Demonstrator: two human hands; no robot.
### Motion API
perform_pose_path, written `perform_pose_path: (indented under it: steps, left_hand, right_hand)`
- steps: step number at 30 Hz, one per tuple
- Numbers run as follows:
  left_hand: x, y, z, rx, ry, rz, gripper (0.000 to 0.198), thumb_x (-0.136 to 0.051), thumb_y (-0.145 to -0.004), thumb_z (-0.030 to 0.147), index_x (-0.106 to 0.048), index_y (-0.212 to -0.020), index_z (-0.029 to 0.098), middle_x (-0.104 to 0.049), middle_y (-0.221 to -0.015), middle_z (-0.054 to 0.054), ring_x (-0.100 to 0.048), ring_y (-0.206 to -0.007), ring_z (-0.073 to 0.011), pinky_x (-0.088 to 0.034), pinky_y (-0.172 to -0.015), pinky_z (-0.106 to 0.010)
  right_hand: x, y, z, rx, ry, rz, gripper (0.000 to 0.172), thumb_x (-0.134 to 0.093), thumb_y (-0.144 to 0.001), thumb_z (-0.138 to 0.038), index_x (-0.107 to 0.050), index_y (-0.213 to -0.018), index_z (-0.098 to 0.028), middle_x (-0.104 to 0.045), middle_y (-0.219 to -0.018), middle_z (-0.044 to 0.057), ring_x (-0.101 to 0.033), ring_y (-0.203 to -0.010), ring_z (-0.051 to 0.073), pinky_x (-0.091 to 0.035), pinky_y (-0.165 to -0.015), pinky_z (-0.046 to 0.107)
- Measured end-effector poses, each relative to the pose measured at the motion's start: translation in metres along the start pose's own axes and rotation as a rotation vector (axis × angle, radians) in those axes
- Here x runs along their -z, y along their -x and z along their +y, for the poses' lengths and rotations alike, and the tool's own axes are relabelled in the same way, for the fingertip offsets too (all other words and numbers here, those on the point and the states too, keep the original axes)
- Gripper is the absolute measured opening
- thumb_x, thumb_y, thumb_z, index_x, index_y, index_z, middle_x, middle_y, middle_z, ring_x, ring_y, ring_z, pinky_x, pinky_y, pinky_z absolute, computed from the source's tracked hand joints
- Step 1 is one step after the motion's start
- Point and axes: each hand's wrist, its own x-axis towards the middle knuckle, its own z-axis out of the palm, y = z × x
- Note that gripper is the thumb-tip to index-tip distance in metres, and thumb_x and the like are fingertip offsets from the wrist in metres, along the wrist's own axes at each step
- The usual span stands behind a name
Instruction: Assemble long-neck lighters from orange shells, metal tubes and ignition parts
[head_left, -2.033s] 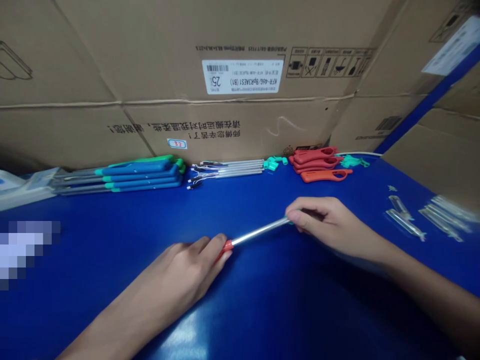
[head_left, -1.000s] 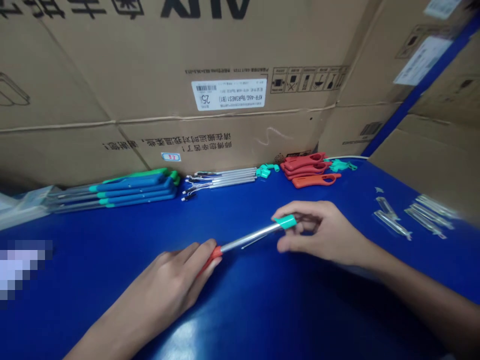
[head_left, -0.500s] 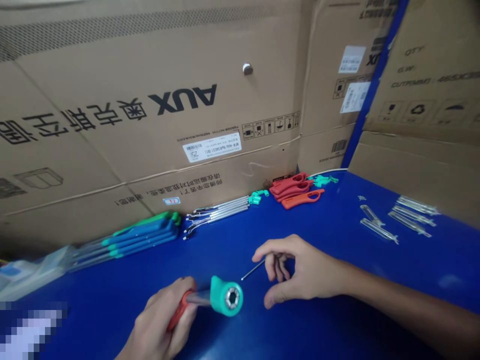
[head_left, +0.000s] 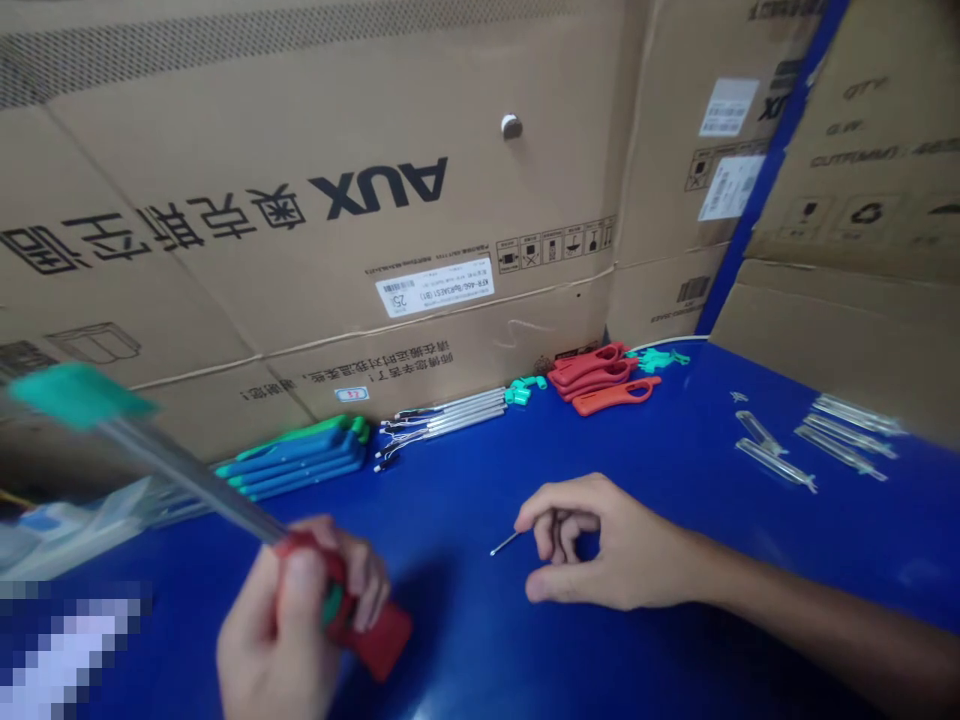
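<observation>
My left hand [head_left: 300, 610] is closed around the red handle of what looks like a long-necked lighter [head_left: 217, 495]. Its metal tube slants up to the left and ends in a blurred teal head; a bit of green shows at the handle. My right hand [head_left: 592, 550] hovers low over the blue table, thumb and index finger apart, other fingers curled. From under those fingers sticks a thin metal shaft, like a screwdriver's [head_left: 504, 545]. The hand hides its handle, though the fingers appear wrapped round it.
Along the cardboard wall [head_left: 405, 100] lie blue-handled lighters [head_left: 300, 465], metal tubes with wires [head_left: 457, 413], small teal parts [head_left: 525, 388] and red handle shells [head_left: 600, 372]. More teal pieces [head_left: 660, 358] lie behind. Clear plastic tubes [head_left: 844, 435] are at the right.
My left hand has turned the lighter so its teal head swings from facing right to the upper left. My right hand keeps nearly the same pose. The view shifts slightly.
</observation>
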Motion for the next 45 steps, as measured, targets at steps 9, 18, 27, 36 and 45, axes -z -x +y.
perform_pose_path:
  steps: [9, 18, 27, 36, 45]
  left_hand:
    - [-0.031, 0.003, 0.016, 0.671, 0.789, 0.257, 0.02, -0.07, -0.088, 0.042, -0.062, -0.096, 0.025, -0.07, -0.104, -0.004, -0.068, -0.1, -0.0227, -0.056, -0.088, -0.039]
    - [-0.042, 0.024, 0.001, 0.716, 0.961, -0.141, 0.021, -0.074, -0.085, 0.04, -0.065, -0.093, 0.022, -0.069, -0.114, -0.008, -0.064, -0.1, -0.0222, -0.046, -0.092, -0.036]
    - [-0.045, 0.029, -0.006, 0.734, 0.998, -0.2, 0.022, -0.076, -0.083, 0.039, -0.066, -0.091, 0.022, -0.071, -0.112, -0.01, -0.063, -0.085, -0.0195, -0.044, -0.086, -0.037]
    - [-0.046, 0.03, -0.008, 0.731, 1.046, -0.204, 0.022, -0.076, -0.083, 0.036, -0.065, -0.092, 0.019, -0.072, -0.109, -0.012, -0.062, -0.081, -0.0174, -0.045, -0.082, -0.034]
    - [-0.045, 0.03, -0.008, 0.739, 1.041, -0.203, 0.024, -0.078, -0.082, 0.035, -0.063, -0.09, 0.019, -0.073, -0.105, -0.011, -0.061, -0.081, -0.016, -0.044, -0.085, -0.033]
  right_hand:
    - [-0.068, 0.004, 0.021, -0.173, -0.544, -0.237, 0.065, -0.084, -0.069, -0.028, -0.052, -0.124, -0.018, -0.062, -0.104, 0.005, -0.065, -0.091, 0.015, -0.052, -0.084, 0.03]
    - [-0.054, 0.0, 0.02, -0.3, -0.828, -0.434, 0.079, -0.07, -0.08, -0.024, -0.03, -0.149, -0.021, -0.057, -0.061, -0.007, -0.035, -0.032, 0.001, -0.027, -0.035, 0.013]
    - [-0.055, 0.004, 0.02, -0.4, -0.684, -0.447, 0.102, -0.074, -0.083, -0.04, -0.008, -0.158, -0.019, -0.036, -0.043, -0.015, -0.025, -0.034, 0.004, -0.022, -0.036, 0.013]
    - [-0.057, 0.006, 0.016, -0.413, -0.634, -0.413, 0.108, -0.076, -0.08, -0.044, -0.007, -0.159, -0.019, -0.037, -0.045, -0.015, -0.026, -0.034, 0.003, -0.023, -0.036, 0.012]
    - [-0.052, 0.005, 0.016, -0.416, -0.653, -0.488, 0.099, -0.076, -0.082, -0.042, -0.014, -0.158, -0.028, -0.039, -0.052, -0.014, -0.027, -0.035, 0.001, -0.024, -0.037, 0.012]
